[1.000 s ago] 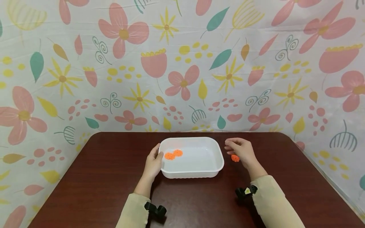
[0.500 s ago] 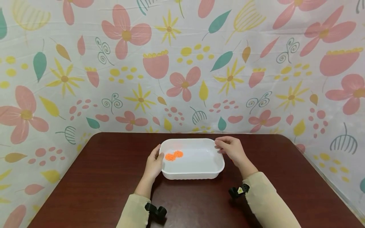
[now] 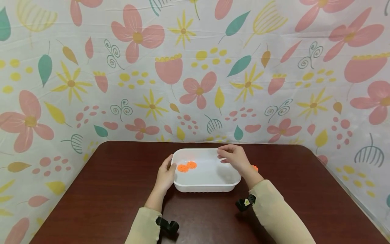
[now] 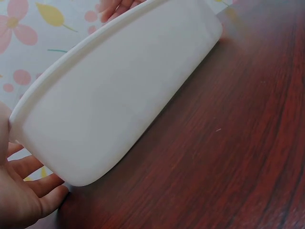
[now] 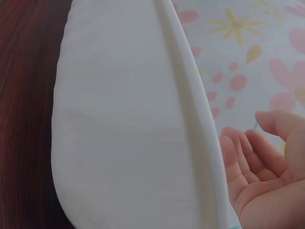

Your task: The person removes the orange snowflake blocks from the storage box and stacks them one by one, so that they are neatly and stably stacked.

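Note:
A white rectangular plastic basin point(image 3: 210, 184) stands on the table, with two orange, disc-shaped pieces point(image 3: 183, 168) lying close together at its inner left. My left hand point(image 3: 165, 174) grips the basin's left end, thumb at the rim and fingers along the outer wall; the left wrist view has those fingers point(image 4: 40, 183) beneath the corner. Over the basin's right part hovers my right hand point(image 3: 236, 157), fingers loosely bent. In the right wrist view, nothing shows between the thumb and fingers of that hand point(image 5: 267, 176). Another orange piece point(image 3: 255, 167) lies right of the basin, partly hidden behind the right wrist.
The dark reddish-brown table point(image 3: 122, 189) extends on all sides of the basin. Behind its far edge hangs a floral-patterned cloth point(image 3: 195, 67). A black camera mount point(image 3: 167, 226) is strapped to the left wrist, and another point(image 3: 245, 202) to the right.
My right hand has moved left from above the loose orange piece to over the basin, leaving that piece on the table. The left hand keeps its grip on the basin.

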`<move>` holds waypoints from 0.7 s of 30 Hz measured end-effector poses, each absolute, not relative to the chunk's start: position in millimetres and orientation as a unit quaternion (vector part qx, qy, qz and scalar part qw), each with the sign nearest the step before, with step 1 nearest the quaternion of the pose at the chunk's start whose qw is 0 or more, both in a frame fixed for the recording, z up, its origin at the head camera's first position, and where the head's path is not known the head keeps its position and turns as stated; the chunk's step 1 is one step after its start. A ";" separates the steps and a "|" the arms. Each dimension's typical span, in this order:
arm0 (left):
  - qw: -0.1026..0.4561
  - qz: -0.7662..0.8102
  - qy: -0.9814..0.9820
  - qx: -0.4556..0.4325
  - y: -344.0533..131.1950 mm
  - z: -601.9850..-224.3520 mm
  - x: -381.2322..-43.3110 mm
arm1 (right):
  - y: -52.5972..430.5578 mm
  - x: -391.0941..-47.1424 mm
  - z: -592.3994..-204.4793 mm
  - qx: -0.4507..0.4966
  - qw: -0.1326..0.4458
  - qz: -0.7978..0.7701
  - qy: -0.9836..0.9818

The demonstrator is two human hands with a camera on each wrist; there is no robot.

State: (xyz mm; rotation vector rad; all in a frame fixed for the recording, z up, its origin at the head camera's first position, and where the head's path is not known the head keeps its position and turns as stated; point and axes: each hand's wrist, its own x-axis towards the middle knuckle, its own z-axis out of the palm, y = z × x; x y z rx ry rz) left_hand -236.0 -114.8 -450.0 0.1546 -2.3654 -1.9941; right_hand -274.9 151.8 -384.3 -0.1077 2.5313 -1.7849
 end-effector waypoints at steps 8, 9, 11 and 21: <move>0.027 -0.640 -0.767 0.045 -115.2 -450.9 -235.7 | 126.6 -274.3 -381.7 -0.066 0.029 -0.570 0.818; 0.029 -0.639 -0.767 0.043 -115.2 -451.1 -235.7 | 124.1 -274.3 -381.4 -0.072 0.031 -0.572 0.816; 0.033 -0.638 -0.768 0.042 -115.0 -451.6 -235.9 | 119.3 -274.1 -381.3 -0.080 0.036 -0.574 0.814; 0.034 -0.637 -0.769 0.038 -115.5 -452.4 -237.3 | 92.6 -280.3 -388.9 -0.085 0.052 -0.573 0.814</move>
